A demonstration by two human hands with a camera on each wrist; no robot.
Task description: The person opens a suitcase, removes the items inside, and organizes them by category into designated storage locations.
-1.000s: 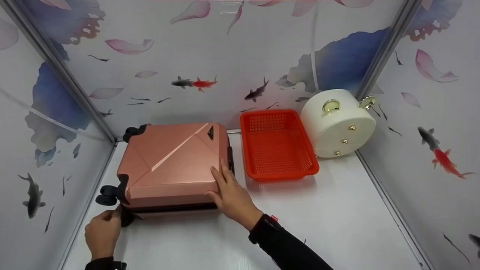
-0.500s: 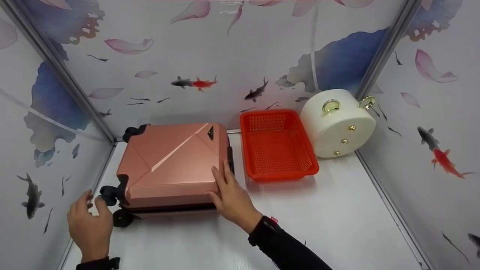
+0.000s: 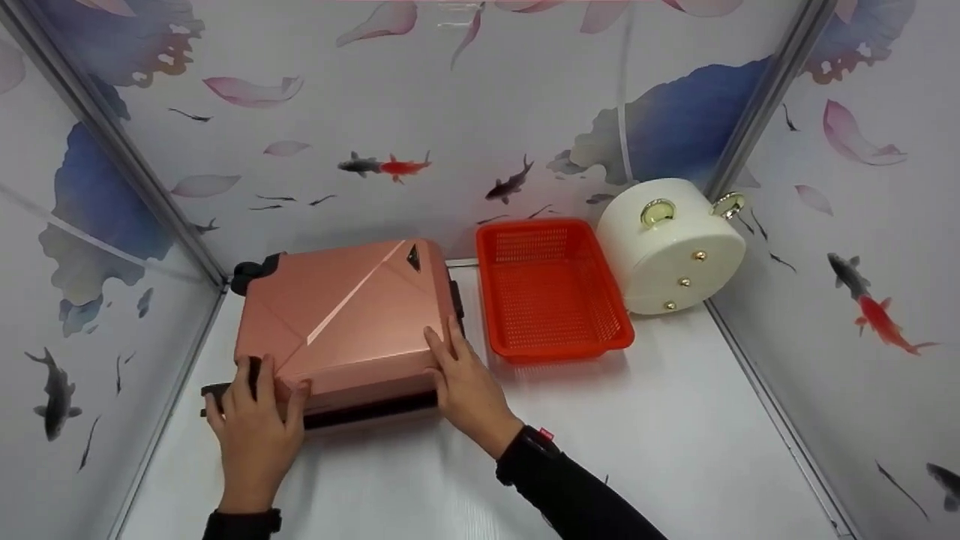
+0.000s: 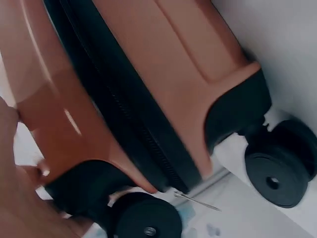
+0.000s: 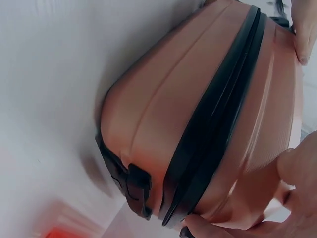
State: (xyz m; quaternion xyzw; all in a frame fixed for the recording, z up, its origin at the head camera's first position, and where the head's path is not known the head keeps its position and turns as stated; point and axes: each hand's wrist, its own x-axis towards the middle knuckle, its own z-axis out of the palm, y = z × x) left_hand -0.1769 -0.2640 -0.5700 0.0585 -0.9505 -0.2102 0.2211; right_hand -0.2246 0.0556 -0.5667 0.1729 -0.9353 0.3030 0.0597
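A rose-pink hard-shell suitcase lies flat on the white surface, its black zipper band along the side. My left hand grips its near left corner, fingers bent over the black corner guard and wheel, thumb on the front edge. In the left wrist view, a black wheel sits beside that hand and a metal zipper pull hangs from the band. My right hand rests on the near right corner, fingers extended along the top edge. A black side handle shows in the right wrist view.
To the suitcase's right stands a red plastic basket with perforated sides. Beyond it, a white drum-shaped case with gold rings and knobs leans into the back right corner. Patterned wall panels enclose the back and both sides.
My left hand has left the lower wheel, opened, then moved right onto the suitcase's near left corner. The suitcase has turned slightly. My right hand has stayed on its corner.
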